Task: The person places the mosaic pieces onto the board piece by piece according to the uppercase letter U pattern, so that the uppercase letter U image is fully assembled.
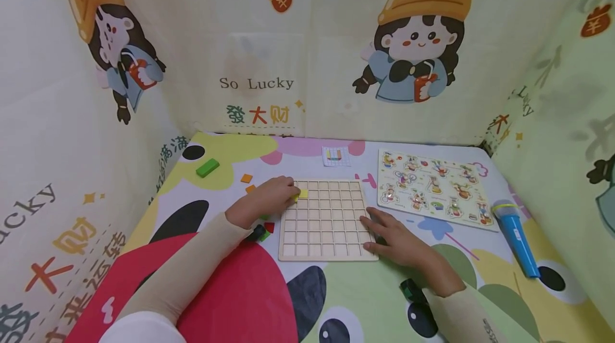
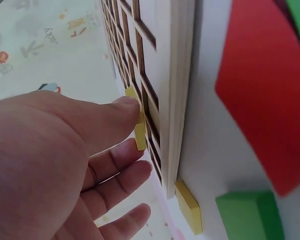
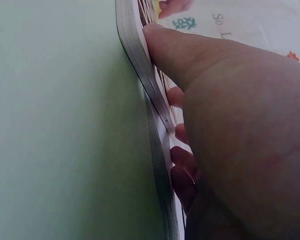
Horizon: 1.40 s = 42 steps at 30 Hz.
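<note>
A wooden grid board (image 1: 326,225) with square cells lies flat in the middle of the table. At its upper left corner my left hand (image 1: 263,199) pinches a yellow block (image 1: 303,193). In the left wrist view, thumb and index finger hold this yellow block (image 2: 140,132) against the grid cells, and the other fingers are spread apart. My right hand (image 1: 396,237) rests on the board's right edge with its fingers spread. Seen from the right wrist, the thumb of the right hand (image 3: 230,100) lies on the board's rim (image 3: 140,60).
Left of the board are orange blocks (image 1: 246,178), a red block (image 1: 270,227) and a long green block (image 1: 207,168). Behind it lies a pattern card (image 1: 335,157). A picture puzzle board (image 1: 432,215) and a blue toy microphone (image 1: 521,244) lie on the right.
</note>
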Each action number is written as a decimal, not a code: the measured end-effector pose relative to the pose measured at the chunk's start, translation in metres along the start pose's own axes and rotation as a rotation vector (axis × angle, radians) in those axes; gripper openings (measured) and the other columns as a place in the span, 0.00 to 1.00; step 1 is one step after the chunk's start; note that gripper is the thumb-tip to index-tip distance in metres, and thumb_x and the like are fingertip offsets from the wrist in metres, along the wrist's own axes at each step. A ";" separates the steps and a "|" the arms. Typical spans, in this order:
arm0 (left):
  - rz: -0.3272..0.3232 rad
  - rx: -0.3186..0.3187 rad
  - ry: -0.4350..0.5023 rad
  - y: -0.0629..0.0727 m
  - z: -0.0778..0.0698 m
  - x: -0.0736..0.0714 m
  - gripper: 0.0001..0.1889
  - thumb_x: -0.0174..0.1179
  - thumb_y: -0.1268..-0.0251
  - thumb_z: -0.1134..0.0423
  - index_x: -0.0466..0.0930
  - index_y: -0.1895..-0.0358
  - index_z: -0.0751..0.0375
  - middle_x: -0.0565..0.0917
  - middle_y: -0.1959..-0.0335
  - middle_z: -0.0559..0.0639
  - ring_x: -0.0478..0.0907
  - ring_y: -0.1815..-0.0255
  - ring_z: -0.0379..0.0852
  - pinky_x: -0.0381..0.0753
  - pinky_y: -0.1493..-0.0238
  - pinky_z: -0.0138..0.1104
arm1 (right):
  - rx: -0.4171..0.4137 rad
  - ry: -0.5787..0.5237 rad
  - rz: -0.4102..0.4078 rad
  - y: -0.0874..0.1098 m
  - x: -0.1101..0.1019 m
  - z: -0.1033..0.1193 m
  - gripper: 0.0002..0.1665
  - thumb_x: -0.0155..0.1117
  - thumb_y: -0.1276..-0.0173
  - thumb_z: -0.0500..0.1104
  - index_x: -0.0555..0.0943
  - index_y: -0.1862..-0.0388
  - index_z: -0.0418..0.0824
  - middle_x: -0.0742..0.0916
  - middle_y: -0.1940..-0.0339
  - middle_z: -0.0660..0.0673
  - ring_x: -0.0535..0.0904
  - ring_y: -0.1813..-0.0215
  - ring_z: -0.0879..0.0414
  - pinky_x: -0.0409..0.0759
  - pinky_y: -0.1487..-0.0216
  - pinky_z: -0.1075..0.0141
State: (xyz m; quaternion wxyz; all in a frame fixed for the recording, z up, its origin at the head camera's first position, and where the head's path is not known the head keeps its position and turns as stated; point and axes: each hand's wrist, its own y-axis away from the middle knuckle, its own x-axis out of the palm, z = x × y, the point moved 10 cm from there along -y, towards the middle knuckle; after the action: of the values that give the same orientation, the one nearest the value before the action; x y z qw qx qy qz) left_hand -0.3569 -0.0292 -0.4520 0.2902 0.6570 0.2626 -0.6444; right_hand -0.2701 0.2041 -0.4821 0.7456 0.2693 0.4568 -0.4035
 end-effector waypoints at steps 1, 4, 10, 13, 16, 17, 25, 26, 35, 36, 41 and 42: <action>-0.005 0.010 0.004 0.000 -0.002 -0.001 0.14 0.59 0.31 0.57 0.81 0.45 0.53 0.75 0.61 0.45 0.69 0.61 0.41 0.72 0.57 0.32 | 0.002 0.000 0.000 0.000 0.000 -0.001 0.44 0.58 0.33 0.65 0.61 0.23 0.49 0.56 0.22 0.44 0.51 0.24 0.42 0.58 0.33 0.41; -0.018 0.040 0.033 0.000 -0.009 -0.004 0.13 0.60 0.31 0.59 0.82 0.47 0.54 0.74 0.63 0.46 0.69 0.62 0.42 0.72 0.58 0.34 | 0.001 0.000 0.001 0.000 0.001 -0.002 0.44 0.57 0.33 0.66 0.61 0.23 0.49 0.56 0.21 0.44 0.50 0.24 0.42 0.59 0.33 0.41; -0.038 0.078 0.064 -0.001 -0.018 -0.005 0.10 0.60 0.31 0.60 0.82 0.51 0.56 0.74 0.64 0.46 0.69 0.63 0.43 0.72 0.57 0.35 | -0.017 -0.014 -0.001 -0.001 0.002 -0.001 0.44 0.58 0.32 0.65 0.61 0.23 0.48 0.57 0.22 0.43 0.51 0.24 0.41 0.59 0.34 0.40; -0.063 0.105 0.057 -0.001 -0.021 -0.007 0.08 0.59 0.32 0.61 0.82 0.53 0.56 0.73 0.66 0.46 0.70 0.63 0.43 0.72 0.58 0.36 | -0.030 -0.014 -0.015 -0.001 0.001 0.001 0.43 0.59 0.32 0.64 0.62 0.24 0.47 0.58 0.22 0.41 0.52 0.25 0.40 0.59 0.34 0.39; -0.071 0.116 0.055 -0.003 -0.023 -0.006 0.08 0.60 0.33 0.62 0.81 0.54 0.55 0.73 0.66 0.46 0.70 0.63 0.43 0.71 0.58 0.36 | -0.030 -0.012 -0.016 -0.001 0.000 0.001 0.44 0.59 0.32 0.64 0.62 0.24 0.47 0.58 0.22 0.41 0.52 0.24 0.40 0.58 0.34 0.40; -0.072 0.118 0.053 -0.004 -0.023 -0.005 0.08 0.60 0.33 0.63 0.81 0.54 0.55 0.73 0.66 0.46 0.70 0.63 0.43 0.72 0.57 0.35 | -0.028 -0.011 -0.014 -0.001 0.000 0.001 0.44 0.58 0.32 0.64 0.62 0.24 0.47 0.58 0.22 0.42 0.52 0.24 0.40 0.58 0.33 0.40; -0.073 0.134 0.033 -0.008 -0.026 -0.003 0.08 0.61 0.33 0.61 0.81 0.53 0.55 0.74 0.65 0.46 0.70 0.62 0.42 0.72 0.57 0.34 | -0.011 -0.006 -0.002 -0.001 0.001 -0.001 0.44 0.59 0.33 0.65 0.61 0.24 0.49 0.57 0.22 0.43 0.51 0.24 0.42 0.57 0.33 0.41; -0.076 0.137 0.030 -0.008 -0.026 -0.003 0.08 0.61 0.33 0.61 0.81 0.54 0.55 0.74 0.66 0.45 0.70 0.63 0.42 0.72 0.57 0.34 | -0.012 -0.006 -0.002 -0.001 0.001 -0.001 0.44 0.59 0.33 0.65 0.61 0.24 0.48 0.57 0.22 0.43 0.51 0.24 0.42 0.57 0.33 0.41; -0.094 0.158 0.028 -0.009 -0.029 -0.002 0.08 0.62 0.34 0.62 0.82 0.55 0.55 0.74 0.66 0.46 0.69 0.63 0.43 0.72 0.56 0.35 | -0.012 -0.007 0.004 -0.002 0.001 -0.002 0.44 0.59 0.33 0.65 0.61 0.23 0.49 0.57 0.22 0.44 0.51 0.24 0.42 0.58 0.33 0.41; -0.095 0.157 0.027 -0.009 -0.029 -0.002 0.08 0.62 0.35 0.62 0.82 0.54 0.56 0.74 0.66 0.46 0.69 0.63 0.43 0.72 0.56 0.35 | -0.013 -0.006 0.003 -0.002 0.001 -0.002 0.44 0.59 0.33 0.65 0.61 0.23 0.49 0.57 0.22 0.44 0.51 0.24 0.42 0.58 0.33 0.41; -0.094 0.144 0.032 -0.009 -0.029 -0.002 0.09 0.62 0.35 0.62 0.83 0.53 0.55 0.75 0.66 0.46 0.70 0.63 0.42 0.72 0.56 0.35 | -0.014 -0.003 0.002 -0.001 0.001 -0.003 0.44 0.58 0.33 0.66 0.61 0.23 0.50 0.57 0.22 0.44 0.52 0.24 0.42 0.58 0.33 0.41; -0.088 0.140 0.030 -0.009 -0.028 -0.001 0.09 0.62 0.35 0.61 0.83 0.53 0.55 0.75 0.65 0.46 0.70 0.62 0.42 0.72 0.56 0.35 | -0.015 -0.004 0.002 -0.002 0.001 -0.003 0.45 0.57 0.33 0.67 0.61 0.23 0.50 0.57 0.22 0.44 0.52 0.24 0.42 0.58 0.33 0.41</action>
State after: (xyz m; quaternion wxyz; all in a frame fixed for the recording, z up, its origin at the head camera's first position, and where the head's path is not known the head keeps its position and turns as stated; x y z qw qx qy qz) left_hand -0.3441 -0.0028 -0.4510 0.2112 0.6730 0.2500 -0.6633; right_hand -0.2724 0.2051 -0.4841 0.7488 0.2635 0.4581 -0.4000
